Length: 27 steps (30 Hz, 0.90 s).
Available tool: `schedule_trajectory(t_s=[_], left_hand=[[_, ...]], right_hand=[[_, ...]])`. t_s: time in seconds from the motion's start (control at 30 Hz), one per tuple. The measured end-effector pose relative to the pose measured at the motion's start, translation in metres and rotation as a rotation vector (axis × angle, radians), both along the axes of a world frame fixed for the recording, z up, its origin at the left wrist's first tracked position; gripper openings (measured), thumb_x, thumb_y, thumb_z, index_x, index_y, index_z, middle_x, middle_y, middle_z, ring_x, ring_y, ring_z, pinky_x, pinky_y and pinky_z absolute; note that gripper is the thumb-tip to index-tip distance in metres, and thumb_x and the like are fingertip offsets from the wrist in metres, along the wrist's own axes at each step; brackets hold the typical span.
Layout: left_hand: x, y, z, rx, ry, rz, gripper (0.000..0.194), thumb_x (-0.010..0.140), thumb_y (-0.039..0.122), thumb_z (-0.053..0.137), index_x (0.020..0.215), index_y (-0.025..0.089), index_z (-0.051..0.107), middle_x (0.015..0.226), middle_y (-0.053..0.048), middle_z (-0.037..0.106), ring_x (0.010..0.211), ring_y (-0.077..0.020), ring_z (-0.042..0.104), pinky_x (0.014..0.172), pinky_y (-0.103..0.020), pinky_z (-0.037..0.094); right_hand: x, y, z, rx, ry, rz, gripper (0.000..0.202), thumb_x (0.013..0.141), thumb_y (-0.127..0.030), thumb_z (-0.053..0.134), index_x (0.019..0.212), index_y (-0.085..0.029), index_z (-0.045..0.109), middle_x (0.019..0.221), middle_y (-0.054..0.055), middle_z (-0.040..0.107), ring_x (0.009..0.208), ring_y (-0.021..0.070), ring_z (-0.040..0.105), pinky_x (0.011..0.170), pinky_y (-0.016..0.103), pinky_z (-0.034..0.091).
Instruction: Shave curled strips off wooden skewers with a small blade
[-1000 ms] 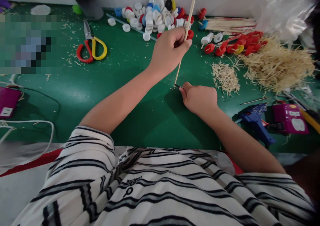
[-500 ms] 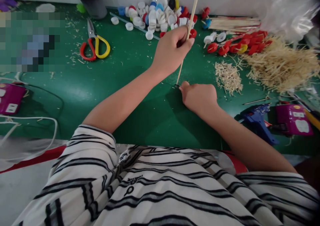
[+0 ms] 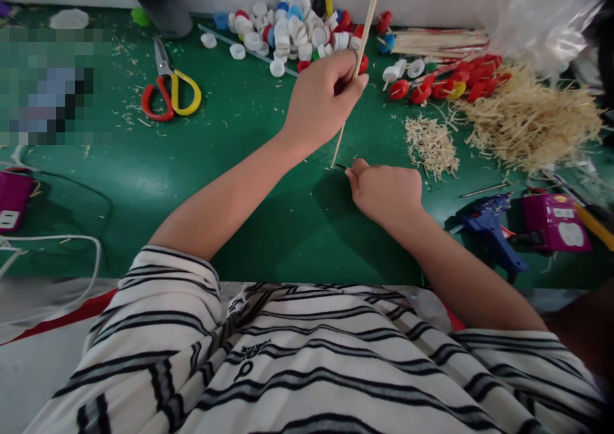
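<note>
Stick (image 3: 368, 22): one, pale and slim, aslant above the green table (image 3: 259, 236), upper end leaning right, lower end close to the tabletop and just beside the dark tip of a small tool (image 3: 341, 167); whether stick and tip touch cannot be told. Left hand (image 3: 321, 98): fingers curled in, thumb and forefinger closed around the stick's middle length. Right hand (image 3: 387, 194): fingers folded, thumb and forefinger pinching the tool, most of it hidden in the grip. Caps (image 3: 288, 34): a heap, chiefly white, with blue, red, yellow and black among them, beyond the left hand. Scissors (image 3: 165, 71): one pair, one handle red, one yellow, blades pointing away. Bottle (image 3: 167, 15): dark, beside the scissors. Red caps (image 3: 472, 79): a cluster, with a yellow one among them, near loose sticks (image 3: 436, 43). Shavings: a small pile (image 3: 432, 147) near the right hand, a larger pile (image 3: 535, 127) farther right. Glue gun (image 3: 492, 226): blue, lying beside a purple box (image 3: 556, 220).
</note>
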<state>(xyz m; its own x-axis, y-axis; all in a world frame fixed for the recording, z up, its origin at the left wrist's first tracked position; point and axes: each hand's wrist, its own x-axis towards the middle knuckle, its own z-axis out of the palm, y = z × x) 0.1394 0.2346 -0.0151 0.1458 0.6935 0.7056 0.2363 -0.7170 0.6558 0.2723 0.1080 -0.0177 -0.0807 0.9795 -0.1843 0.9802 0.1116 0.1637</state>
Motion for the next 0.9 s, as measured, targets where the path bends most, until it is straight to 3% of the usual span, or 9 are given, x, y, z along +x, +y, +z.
schedule_trajectory(t_s=[0.23,0.47,0.73,0.9], left_hand=[[-0.004,0.012,-0.005,-0.007,0.023,-0.013,0.043,0.079,0.029,0.063,0.052,0.026,0.029,0.048,-0.001,0.036,0.05,-0.018,0.032,0.054,-0.04,0.024],[-0.014,0.007,0.004,-0.1,0.214,-0.018,0.037,0.088,0.032,0.051,0.053,0.028,0.042,0.054,-0.004,0.05,0.057,-0.0209,0.046,0.057,-0.042,0.03],[-0.008,0.022,-0.004,-0.051,0.263,-0.043,0.031,0.087,0.034,0.05,0.056,0.031,0.051,0.05,-0.004,0.051,0.059,-0.0229,0.051,0.057,-0.042,0.032],[-0.007,0.027,-0.009,-0.073,0.193,-0.062,0.033,0.085,0.035,0.055,0.054,0.029,0.045,0.048,-0.003,0.048,0.054,-0.0204,0.047,0.056,-0.041,0.031]], right_hand=[[0.004,0.015,-0.007,0.05,0.062,0.098,0.055,0.107,-0.042,0.018,0.119,-0.016,0.065,0.098,0.017,0.075,0.085,0.0283,0.067,0.068,0.034,0.032],[0.003,0.019,-0.015,0.056,0.013,0.117,0.05,0.107,-0.039,0.022,0.119,-0.015,0.065,0.087,0.016,0.074,0.077,0.025,0.067,0.064,0.032,0.028],[-0.003,0.021,-0.012,0.047,-0.007,0.121,0.045,0.106,-0.036,0.027,0.12,-0.016,0.065,0.082,0.016,0.073,0.076,0.0279,0.07,0.061,0.032,0.029],[-0.005,0.02,-0.012,0.032,0.024,0.099,0.045,0.106,-0.037,0.028,0.122,-0.016,0.065,0.087,0.017,0.075,0.082,0.0285,0.071,0.066,0.033,0.035]])
